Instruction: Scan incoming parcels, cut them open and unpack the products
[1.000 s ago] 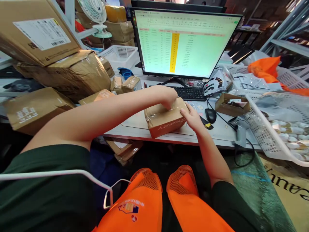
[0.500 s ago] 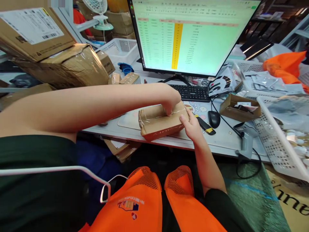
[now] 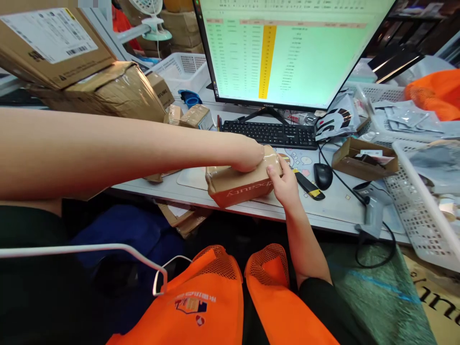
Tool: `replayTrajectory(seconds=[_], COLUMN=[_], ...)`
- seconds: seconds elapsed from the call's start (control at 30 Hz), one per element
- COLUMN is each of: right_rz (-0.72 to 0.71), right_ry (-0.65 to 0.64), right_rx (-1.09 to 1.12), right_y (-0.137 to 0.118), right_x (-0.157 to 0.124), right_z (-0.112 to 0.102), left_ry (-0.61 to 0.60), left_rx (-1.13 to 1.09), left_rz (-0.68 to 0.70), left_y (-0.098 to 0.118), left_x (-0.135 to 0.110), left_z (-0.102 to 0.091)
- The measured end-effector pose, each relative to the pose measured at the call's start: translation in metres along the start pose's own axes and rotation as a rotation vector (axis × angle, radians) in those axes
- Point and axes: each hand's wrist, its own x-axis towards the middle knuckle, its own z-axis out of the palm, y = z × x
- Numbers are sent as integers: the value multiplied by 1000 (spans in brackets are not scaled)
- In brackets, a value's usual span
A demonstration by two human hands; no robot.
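A small brown cardboard box [image 3: 237, 190] with "beauty" printed on its side is held at the desk's front edge, tilted. My right hand [image 3: 285, 184] grips its right end, thumb on the near side and fingers round the far side. My left hand [image 3: 249, 153] reaches across from the left and down into the top of the box; its fingers are hidden there, so their grip cannot be made out. A black-and-yellow box cutter [image 3: 309, 186] lies just right of my right hand.
Behind the box are a keyboard [image 3: 269, 133] and a monitor [image 3: 287, 57]. To the right are a mouse [image 3: 323, 176], an open carton [image 3: 364, 160], a barcode scanner [image 3: 373, 211] and a white basket [image 3: 420, 206]. Large cartons [image 3: 115, 91] are stacked at left.
My left hand has gone deeper into the box top, hiding its fingers, and the forearm has come lower. My right hand keeps its hold. The camera view has shifted slightly.
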Motion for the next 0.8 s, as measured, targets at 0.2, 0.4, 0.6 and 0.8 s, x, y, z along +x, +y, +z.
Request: replayTrajectory(seconds=[0.2, 0.4, 0.6, 0.8], right_rz=[-160, -290, -140, -211], right_ry=[82, 27, -149, -618], right_rx=[103, 258, 174, -170], right_y=[2, 18, 25, -47], right_x=[-6, -30, -42, 26], right_z=[1, -20, -56, -82], left_ry=[54, 381, 697, 688], left_rx=[-138, -407, -493, -373], left_rz=[-9, -13, -40, 424], left_y=[-48, -92, -82, -62], left_x=[6, 35, 39, -57], left_z=[-11, 29, 69, 97])
